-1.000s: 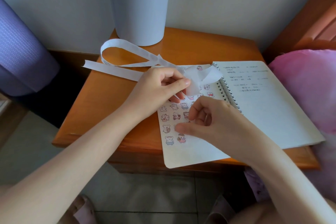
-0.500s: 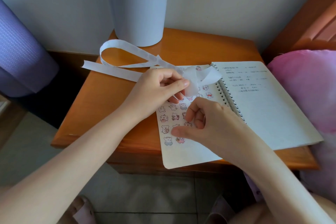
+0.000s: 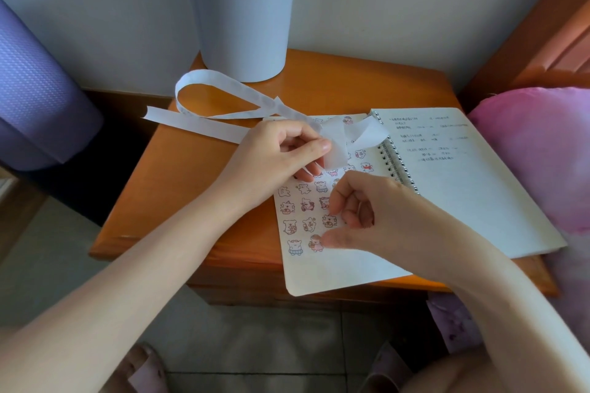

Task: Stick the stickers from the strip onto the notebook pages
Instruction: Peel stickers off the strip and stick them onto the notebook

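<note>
On notebook (image 3: 335, 271): R hand (image 3: 367, 217) pressing sticker (image 3: 329, 221).

One open notebook (image 3: 447, 188), one white strip (image 3: 223, 99) pinched by left hand (image 3: 281, 153), one grey bin (image 3: 242, 9), two hands; right hand (image 3: 367, 210) curled just below strip grip; stickers partly hidden, uncountable.

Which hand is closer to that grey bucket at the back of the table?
The left hand. It holds the white sticker strip just in front of the grey bucket, while the right hand is farther forward, pressing on the notebook's left page.
</note>
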Motion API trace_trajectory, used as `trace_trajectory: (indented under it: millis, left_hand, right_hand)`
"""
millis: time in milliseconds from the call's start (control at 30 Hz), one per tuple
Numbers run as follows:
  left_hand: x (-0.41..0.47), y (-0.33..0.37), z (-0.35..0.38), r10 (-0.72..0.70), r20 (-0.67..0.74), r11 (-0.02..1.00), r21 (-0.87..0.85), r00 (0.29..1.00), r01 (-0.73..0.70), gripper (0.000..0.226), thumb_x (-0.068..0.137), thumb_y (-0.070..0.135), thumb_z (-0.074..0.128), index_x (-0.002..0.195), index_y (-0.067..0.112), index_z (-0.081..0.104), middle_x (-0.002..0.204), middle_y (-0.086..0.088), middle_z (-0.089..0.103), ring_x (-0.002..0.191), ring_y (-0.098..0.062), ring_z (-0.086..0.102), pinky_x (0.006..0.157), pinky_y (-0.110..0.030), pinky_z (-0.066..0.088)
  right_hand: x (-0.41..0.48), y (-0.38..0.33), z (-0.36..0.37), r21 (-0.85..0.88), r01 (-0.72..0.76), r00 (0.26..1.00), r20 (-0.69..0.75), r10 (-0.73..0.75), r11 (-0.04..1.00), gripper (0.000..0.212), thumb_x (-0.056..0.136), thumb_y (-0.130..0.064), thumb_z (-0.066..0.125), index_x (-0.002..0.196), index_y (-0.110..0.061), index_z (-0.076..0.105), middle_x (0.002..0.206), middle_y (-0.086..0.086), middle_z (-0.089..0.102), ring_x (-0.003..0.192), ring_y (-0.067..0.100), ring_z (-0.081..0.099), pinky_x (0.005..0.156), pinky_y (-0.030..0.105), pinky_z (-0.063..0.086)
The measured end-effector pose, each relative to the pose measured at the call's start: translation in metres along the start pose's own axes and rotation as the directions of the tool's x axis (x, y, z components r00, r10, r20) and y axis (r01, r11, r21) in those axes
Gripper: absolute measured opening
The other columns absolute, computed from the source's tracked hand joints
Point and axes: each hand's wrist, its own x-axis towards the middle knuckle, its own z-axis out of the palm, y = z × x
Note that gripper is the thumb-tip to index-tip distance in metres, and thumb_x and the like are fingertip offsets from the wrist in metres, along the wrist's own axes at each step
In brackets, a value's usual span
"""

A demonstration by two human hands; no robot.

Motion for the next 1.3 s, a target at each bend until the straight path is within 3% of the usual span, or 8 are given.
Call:
trace_trajectory:
  millis: [133,267,333,433,567,733,833,1300]
  left_hand:
    - [0.000,0.000,0.000,0.024,0.000,1.000,-0.015,1.000,-0.024,0.019,0.093,0.020,0.056,0.089,0.007,0.070,0.074,0.004,0.069,0.068,-0.007,0.068,0.060,-0.012,0.052]
    - [0.001,-0.001,0.000,0.041,-0.018,0.997,-0.066,0.999,-0.042,0.018,0.093,0.021,0.057,0.090,0.007,0.069,0.077,0.001,0.070,0.068,-0.009,0.068,0.059,-0.016,0.054]
    - [0.002,-0.001,0.000,0.045,-0.036,0.994,-0.099,0.998,-0.048,0.018,0.092,0.020,0.057,0.092,0.006,0.068,0.076,0.001,0.069,0.067,-0.011,0.068,0.058,-0.018,0.055]
    - [0.002,-0.001,-0.001,0.074,-0.070,0.989,-0.127,0.995,-0.082,0.018,0.093,0.018,0.057,0.094,0.004,0.067,0.078,-0.002,0.070,0.068,-0.011,0.067,0.058,-0.022,0.056]
    - [0.000,0.000,-0.002,0.100,-0.093,0.984,-0.138,0.991,-0.112,0.018,0.094,0.016,0.054,0.094,0.002,0.066,0.078,-0.006,0.069,0.066,-0.011,0.067,0.056,-0.022,0.056]
    - [-0.002,0.002,-0.002,0.089,-0.072,0.976,-0.195,0.993,-0.102,0.027,0.097,0.023,0.047,0.093,0.004,0.067,0.078,-0.003,0.068,0.070,-0.013,0.067,0.057,-0.022,0.056]
    - [-0.002,0.002,-0.002,0.102,-0.050,0.987,-0.120,0.993,-0.108,0.020,0.094,0.020,0.055,0.092,0.006,0.069,0.077,0.003,0.068,0.072,-0.010,0.068,0.061,-0.022,0.057]
    - [-0.001,0.001,-0.001,0.104,-0.038,0.992,-0.074,0.994,-0.107,0.013,0.090,0.020,0.060,0.091,0.010,0.069,0.077,0.002,0.068,0.068,-0.007,0.067,0.059,-0.015,0.051]
  right_hand:
    - [0.001,0.004,-0.007,0.113,0.039,0.997,-0.067,-0.031,0.993,0.012,0.079,-0.032,0.071,0.079,-0.027,0.060,0.065,-0.009,0.056,0.054,0.000,0.046,0.055,0.015,0.039]
    - [0.007,0.007,-0.014,0.084,0.118,0.899,-0.432,-0.070,0.990,0.012,0.079,-0.037,0.069,0.078,-0.028,0.061,0.071,-0.015,0.063,0.061,-0.001,0.052,0.053,0.006,0.039]
    - [0.011,0.008,-0.014,0.038,0.151,0.848,-0.518,-0.110,0.988,0.014,0.078,-0.033,0.071,0.085,-0.026,0.061,0.082,-0.015,0.063,0.069,0.000,0.056,0.057,0.007,0.041]
    - [0.016,0.008,-0.010,0.033,0.216,0.826,-0.539,-0.165,0.976,0.018,0.078,-0.025,0.073,0.093,-0.023,0.062,0.091,-0.016,0.065,0.076,0.002,0.060,0.063,0.010,0.044]
    - [0.021,0.004,-0.003,0.024,0.278,0.783,-0.585,-0.212,0.960,0.017,0.078,-0.017,0.073,0.088,-0.021,0.060,0.080,-0.014,0.065,0.072,0.002,0.058,0.062,0.007,0.041]
    - [0.022,0.004,-0.005,0.183,0.320,0.778,-0.610,-0.148,0.929,0.016,0.077,-0.014,0.075,0.086,-0.017,0.062,0.078,-0.008,0.068,0.071,0.008,0.063,0.061,0.018,0.048]
    - [0.022,0.005,-0.007,0.300,0.339,0.802,-0.588,-0.107,0.892,0.012,0.077,-0.013,0.074,0.084,-0.017,0.065,0.077,-0.004,0.070,0.068,0.009,0.065,0.058,0.019,0.048]
    - [0.023,0.005,-0.005,0.181,0.331,0.778,-0.607,-0.159,0.926,0.012,0.080,-0.012,0.072,0.085,-0.022,0.071,0.075,-0.013,0.069,0.069,0.004,0.064,0.064,0.021,0.053]
